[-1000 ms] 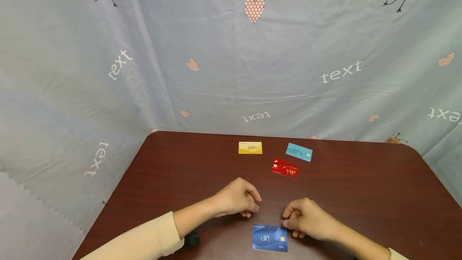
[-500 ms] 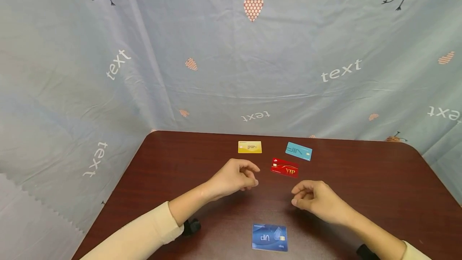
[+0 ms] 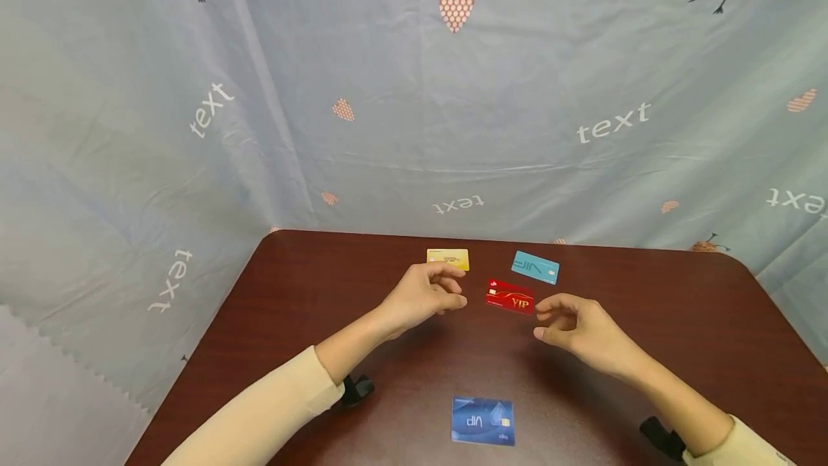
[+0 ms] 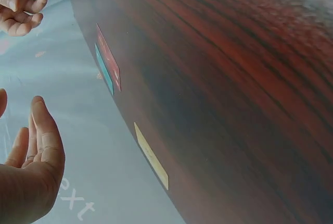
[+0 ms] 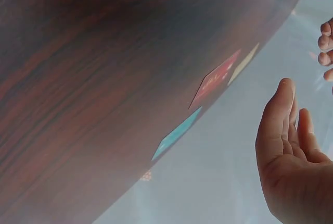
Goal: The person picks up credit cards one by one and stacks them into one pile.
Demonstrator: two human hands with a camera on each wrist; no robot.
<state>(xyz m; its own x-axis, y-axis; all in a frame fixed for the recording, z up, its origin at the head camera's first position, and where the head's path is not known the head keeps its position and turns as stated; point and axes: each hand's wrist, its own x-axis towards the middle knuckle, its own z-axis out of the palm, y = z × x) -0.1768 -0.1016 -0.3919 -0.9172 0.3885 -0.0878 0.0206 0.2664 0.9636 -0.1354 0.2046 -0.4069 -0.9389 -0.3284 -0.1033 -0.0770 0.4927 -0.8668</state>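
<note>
A curtained-off nook, this was, the wider room hidden! Pale blue fabric, dotted with hearts, hung along the dark wood-grain table's far edge and swept round both rounded far corners!

Red card and blue card read "VIP"; curtain, "text".

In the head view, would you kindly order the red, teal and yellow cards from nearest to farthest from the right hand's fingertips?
1. Red card: just left of the right hand.
2. Teal card: beyond the red card.
3. Yellow card: farther left, partly behind the left hand.
</note>
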